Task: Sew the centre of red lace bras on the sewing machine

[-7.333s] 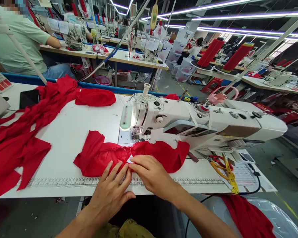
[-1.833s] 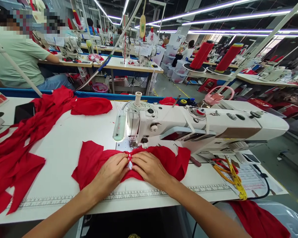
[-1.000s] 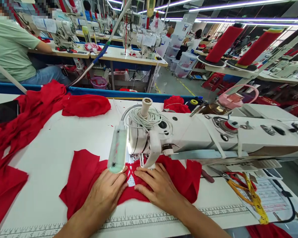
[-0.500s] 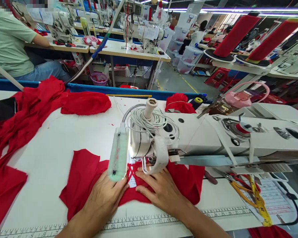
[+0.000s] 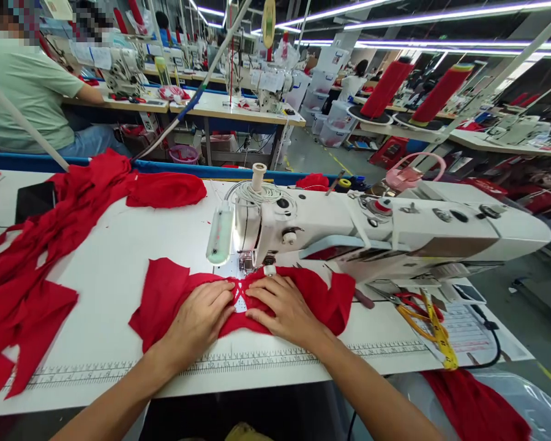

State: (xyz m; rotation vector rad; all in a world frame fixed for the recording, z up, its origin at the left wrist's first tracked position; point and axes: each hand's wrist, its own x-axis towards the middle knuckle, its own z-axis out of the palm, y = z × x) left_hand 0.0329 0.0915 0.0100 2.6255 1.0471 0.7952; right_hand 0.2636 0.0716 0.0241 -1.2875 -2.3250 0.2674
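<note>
A red fabric piece (image 5: 163, 300) lies flat on the sewing table, with crossing red straps (image 5: 239, 291) over a small gap at its middle. My left hand (image 5: 204, 309) rests flat on the cloth left of that gap, fingers stretched out. On the other side, my right hand (image 5: 282, 306) presses the cloth with its fingers spread. Both sets of fingertips are close to the straps. Just beyond them is the presser foot (image 5: 247, 262) of a white sewing machine (image 5: 312, 223). A pale green lamp (image 5: 220, 236) hangs left of the needle area.
More red fabric (image 5: 92, 196) trails down the table's left side beside a black phone (image 5: 35, 201). Orange-handled scissors (image 5: 413, 318), a yellow tape measure (image 5: 442, 337) and a paper sheet (image 5: 472, 334) lie at right. A printed ruler (image 5: 257, 361) runs along the front edge. A co-worker (image 5: 22, 98) sits at far left.
My view has pulled back and tilted, so more of the machine and the table's front edge shows. Both hands stay flat on the red fabric beside the straps, with little visible movement.
</note>
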